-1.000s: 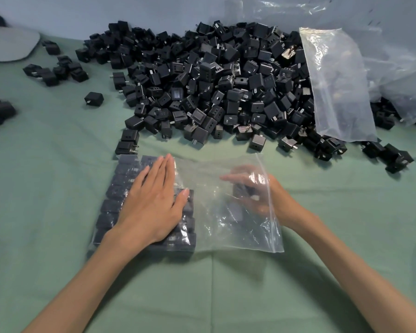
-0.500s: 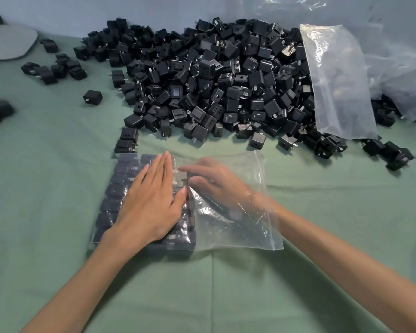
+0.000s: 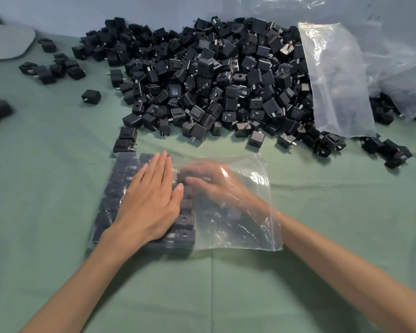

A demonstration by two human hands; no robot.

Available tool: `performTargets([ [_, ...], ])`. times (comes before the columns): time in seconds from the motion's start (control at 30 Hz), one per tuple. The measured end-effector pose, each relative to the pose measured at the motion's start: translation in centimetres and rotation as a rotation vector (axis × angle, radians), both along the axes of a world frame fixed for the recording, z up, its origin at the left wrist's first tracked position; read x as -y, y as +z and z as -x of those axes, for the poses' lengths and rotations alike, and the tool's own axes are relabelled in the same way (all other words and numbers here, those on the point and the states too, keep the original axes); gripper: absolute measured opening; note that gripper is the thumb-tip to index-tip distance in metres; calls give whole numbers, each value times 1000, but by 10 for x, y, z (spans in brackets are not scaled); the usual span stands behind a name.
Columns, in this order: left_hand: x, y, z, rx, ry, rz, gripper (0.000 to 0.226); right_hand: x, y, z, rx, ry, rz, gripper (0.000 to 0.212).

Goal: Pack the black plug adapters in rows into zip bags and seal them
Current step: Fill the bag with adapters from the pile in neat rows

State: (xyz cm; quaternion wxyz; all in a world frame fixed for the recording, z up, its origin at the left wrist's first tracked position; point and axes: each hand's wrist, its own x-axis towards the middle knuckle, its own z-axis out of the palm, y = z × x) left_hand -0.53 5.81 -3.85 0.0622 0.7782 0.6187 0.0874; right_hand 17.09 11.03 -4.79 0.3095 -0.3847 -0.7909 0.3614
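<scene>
plastic zip bag (image 3: 245, 234) under left hand (image 3: 149, 203)

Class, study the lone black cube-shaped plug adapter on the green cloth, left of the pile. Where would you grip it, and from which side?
Probably pinch the lone black cube-shaped plug adapter across its flat side faces, from above: it lies apart, prongs poking out low.

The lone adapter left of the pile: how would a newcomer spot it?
Start at the big heap of black adapters on the green cloth. Off its left edge one adapter sits alone. Unlike the small cluster behind it, nothing touches it.
</scene>
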Motion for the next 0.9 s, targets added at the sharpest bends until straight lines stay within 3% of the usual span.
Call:
performTargets([
  [0.2, 0, -2, 1, -31, -12, -12, 65, -3, -5, -6, 105, 39, -15, 28],
  [0.3, 0, -1, 0, -58, -16, -11, 65, -6, -2, 0, -3, 14, 44, 35],
  [0.43, -1, 0, -1, -91, -18, -11, 63, -5, 0, -7, -117, -49, 256, 17],
  [0.57, 0, 1, -2, -110, -21, -7, 64, -4, 7, -22, -19, 131, 264, 34],
  [0.63, 0, 1, -2, -110, -18, 2, 66, -6, 14, -47, 42, 297, 436, 44],
  [0.73, 0, 1, -2, -111, -16, 14, 66, -21, 43, -108, 335, 413, 574, 31],
  [0.8, -1, 1, -2, -121, -18, 26, 67, -32, 68, -139, 387, 220, 530, 17],
  [0.9, 0, 1, -2, -131, -19, 32, 66, -55, 75, -152, 226, -327, 298, 8],
])
